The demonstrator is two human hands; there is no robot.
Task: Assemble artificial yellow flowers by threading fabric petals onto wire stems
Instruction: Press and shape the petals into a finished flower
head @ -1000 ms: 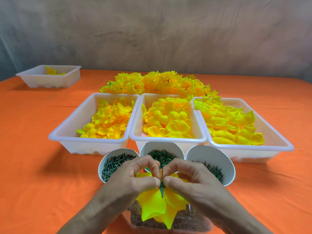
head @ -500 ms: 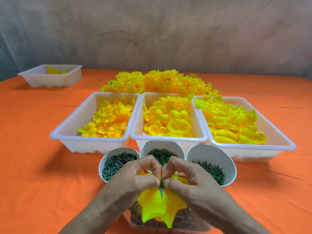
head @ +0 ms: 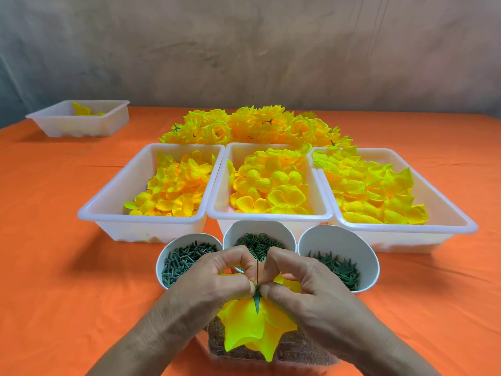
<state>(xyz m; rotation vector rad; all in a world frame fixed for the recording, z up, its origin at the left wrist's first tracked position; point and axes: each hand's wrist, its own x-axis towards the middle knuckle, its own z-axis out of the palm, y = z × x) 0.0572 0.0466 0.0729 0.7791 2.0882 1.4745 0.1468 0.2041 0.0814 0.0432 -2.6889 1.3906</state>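
1. Close in front of you, above the clear container point(head: 298, 351), your left hand point(head: 211, 286) and right hand point(head: 306, 289) meet. Each has thumb and forefinger pinched narrow on the wire stem point(head: 257, 271), at the green calyx point(head: 256, 302).
2. One flower is in work. Its yellow petal layer point(head: 244, 327) is already on the stem and hangs just below your fingertips. By my reading, you are seating the calyx against it. I cannot tell whether more layers are due.
3. Behind the trays lies the pile of finished flowers point(head: 254, 126). They overlap too much for an exact count.
4. Plenty looks left to do, since every petal tray is well stocked.
5. You have four white trays. The left tray point(head: 141, 216), middle tray point(head: 268, 217) and right tray point(head: 406, 227) sit side by side with loose petals. The far tray point(head: 81, 128), well apart at the rear left, holds a few yellow pieces.
6. Three white cups stand just before the trays. The left cup point(head: 187, 235) holds peg-like green parts, the middle cup point(head: 257, 227) ring-like ones, and the right cup point(head: 333, 240) spiky ones.
7. That makes two hands, one stem in work and one orange cloth point(head: 54, 240) under everything.
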